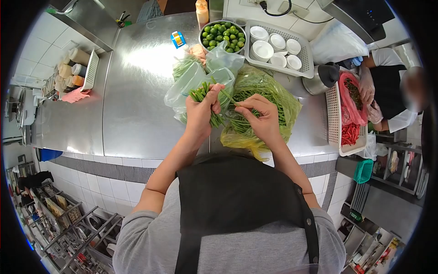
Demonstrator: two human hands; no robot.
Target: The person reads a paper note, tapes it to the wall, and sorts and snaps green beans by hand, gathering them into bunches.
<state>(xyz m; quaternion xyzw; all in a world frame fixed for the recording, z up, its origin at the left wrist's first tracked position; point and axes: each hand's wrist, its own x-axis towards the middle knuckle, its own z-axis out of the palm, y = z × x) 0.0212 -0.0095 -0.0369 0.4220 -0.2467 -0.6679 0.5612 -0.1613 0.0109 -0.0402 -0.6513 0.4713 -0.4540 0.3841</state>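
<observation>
My left hand (203, 104) is closed around a bunch of thin green beans (199, 94); their cut-looking ends stick out on the left and their other ends hang below the fist. A single bean (227, 96) slants from near my left fingers to the pinched fingertips of my right hand (262, 118). Under and beside my right hand lies an open yellowish plastic bag (292, 108) full of more green beans (271, 95). A clear plastic bag (175, 98) lies behind my left hand, with pale green stalks (183, 68) at its far side.
At the back stand a bowl of limes (222, 35), an orange sauce bottle (202, 13), and a basket (303, 43) of white bowls. A steel jug (319, 80) is at right, near a crate (334, 119) with red chillies (350, 134). A gloved co-worker (381, 86) works there.
</observation>
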